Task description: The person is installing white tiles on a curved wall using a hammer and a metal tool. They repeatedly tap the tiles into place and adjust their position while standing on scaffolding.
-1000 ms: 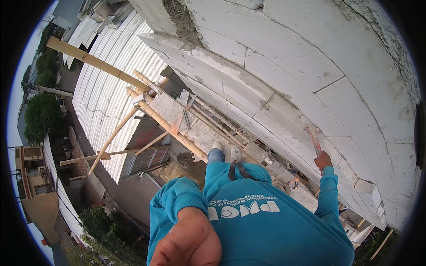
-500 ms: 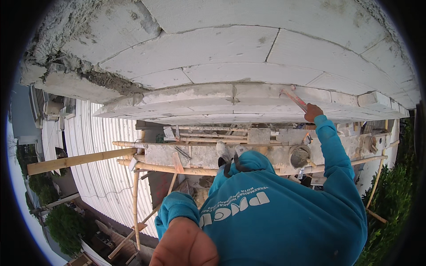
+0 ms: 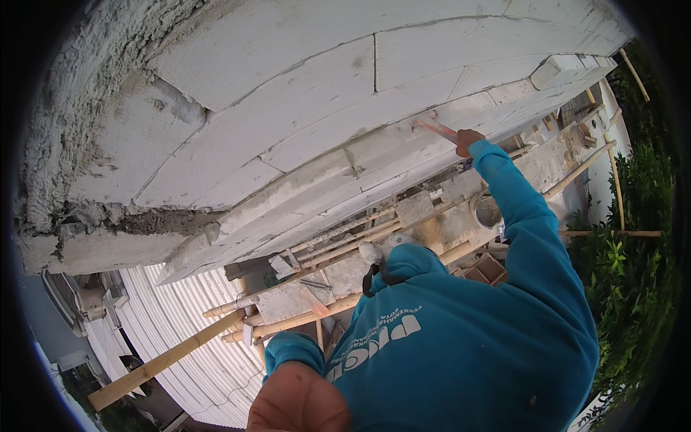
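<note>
My right hand (image 3: 470, 138), at the end of a teal sleeve, is closed round a long, slim red tool (image 3: 440, 129). Its far end rests on or just above the ledge (image 3: 396, 138) of the white block wall (image 3: 324, 86); contact is hard to make out, and so is the tool's exact kind. Grey mortar smears mark the ledge around it. Low in the picture, close to the camera, my left hand (image 3: 299, 403) shows its palm and wrist. The fingers of that hand are cut off by the lower edge.
Below the wall runs a bamboo scaffold with mortar-stained planks (image 3: 288, 299). A round bucket (image 3: 488, 211) stands on it. A wooden beam (image 3: 155, 363) juts out left above a corrugated roof (image 3: 180, 317). A block (image 3: 558, 70) protrudes farther right; foliage (image 3: 626, 266) lies beyond.
The whole view has tilted, so the wall and scaffold now slope up to the right. My right hand keeps the red tool at about the same part of the ledge.
</note>
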`<action>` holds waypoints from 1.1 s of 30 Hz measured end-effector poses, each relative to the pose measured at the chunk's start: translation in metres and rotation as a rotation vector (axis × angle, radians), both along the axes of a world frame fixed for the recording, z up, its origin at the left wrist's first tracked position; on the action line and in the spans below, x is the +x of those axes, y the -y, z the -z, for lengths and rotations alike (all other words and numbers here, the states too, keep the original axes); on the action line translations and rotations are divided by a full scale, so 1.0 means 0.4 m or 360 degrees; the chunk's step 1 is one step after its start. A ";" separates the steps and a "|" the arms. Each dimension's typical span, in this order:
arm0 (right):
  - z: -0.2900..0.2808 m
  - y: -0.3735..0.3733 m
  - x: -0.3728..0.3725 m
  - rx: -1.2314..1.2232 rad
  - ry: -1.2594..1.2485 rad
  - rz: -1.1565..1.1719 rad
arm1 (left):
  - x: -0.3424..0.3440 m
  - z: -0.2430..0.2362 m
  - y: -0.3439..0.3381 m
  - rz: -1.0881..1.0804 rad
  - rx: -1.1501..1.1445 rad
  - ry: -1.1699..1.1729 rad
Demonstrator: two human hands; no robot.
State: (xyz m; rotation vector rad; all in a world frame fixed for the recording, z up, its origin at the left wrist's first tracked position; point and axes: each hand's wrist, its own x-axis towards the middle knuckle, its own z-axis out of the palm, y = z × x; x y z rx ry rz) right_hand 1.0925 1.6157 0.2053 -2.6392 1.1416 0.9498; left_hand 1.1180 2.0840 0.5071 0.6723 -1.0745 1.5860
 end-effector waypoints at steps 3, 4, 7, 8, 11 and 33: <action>-0.019 -0.057 -0.004 -0.0006 0.0200 0.0069 | 0.007 0.018 -0.025 -0.0032 -0.0018 0.0045; -0.013 -0.071 -0.018 -0.0023 0.0246 0.0124 | -0.001 0.039 -0.051 -0.0035 0.0106 0.0032; 0.030 -0.132 -0.068 -0.0020 0.0368 0.0271 | -0.018 0.090 -0.132 0.0213 0.0540 -0.0088; 0.039 -0.179 -0.088 -0.0022 0.0467 0.0319 | -0.013 0.079 -0.129 0.0116 0.0452 -0.0065; 0.059 -0.332 -0.205 0.0077 0.0675 0.0510 | 0.020 0.041 -0.059 0.0131 0.0221 -0.0017; 0.336 -0.814 -0.804 0.0719 -0.0115 0.1660 | 0.021 0.026 0.135 0.0600 -0.0544 0.0380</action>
